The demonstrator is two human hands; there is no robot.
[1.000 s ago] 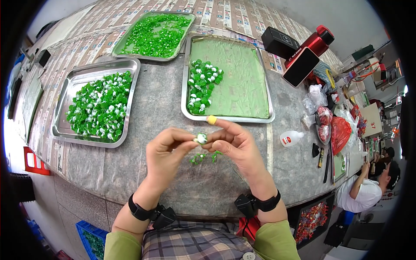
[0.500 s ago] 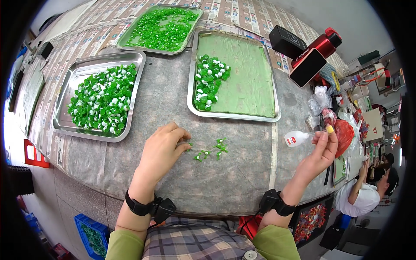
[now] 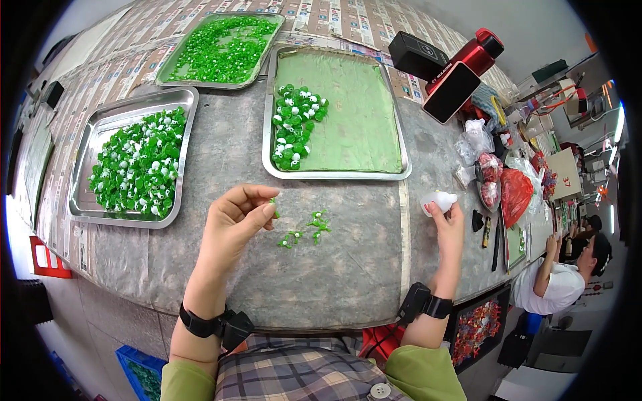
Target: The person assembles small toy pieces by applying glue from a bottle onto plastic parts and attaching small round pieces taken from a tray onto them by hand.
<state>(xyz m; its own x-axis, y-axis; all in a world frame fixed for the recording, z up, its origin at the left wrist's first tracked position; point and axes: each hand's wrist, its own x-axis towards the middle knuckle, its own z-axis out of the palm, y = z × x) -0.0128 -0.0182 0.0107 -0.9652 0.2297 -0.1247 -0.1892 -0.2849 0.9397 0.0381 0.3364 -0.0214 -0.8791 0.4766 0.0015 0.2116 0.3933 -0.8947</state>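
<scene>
My left hand [image 3: 231,224] is raised over the table, pinching a small green plastic piece [image 3: 275,208] between thumb and fingers. Just beside it several small green figures with white dots [image 3: 317,228] lie in a loose cluster. My right hand [image 3: 451,234] is closed around a small white bottle [image 3: 441,198] with a red label, tilted with its tip to the right. Beyond, a metal tray lined with green cloth [image 3: 361,120] carries green pieces with white eyeballs [image 3: 294,123] along its left side. A metal tray at left [image 3: 80,190] holds a heap of similar green-and-white pieces [image 3: 140,164].
Another tray [image 3: 164,70] of tiny green parts stands at the back. At right are a black box [image 3: 418,55], a red bottle [image 3: 478,53], a phone [image 3: 452,92], plastic bags [image 3: 516,197] and a yellowish tube [image 3: 486,232]. Another person [image 3: 552,287] sits at far right.
My right hand has let go of the yellow-tipped thing and moved left to take the white bottle. My left hand has lifted a green piece off the table. The view has shifted slightly.
</scene>
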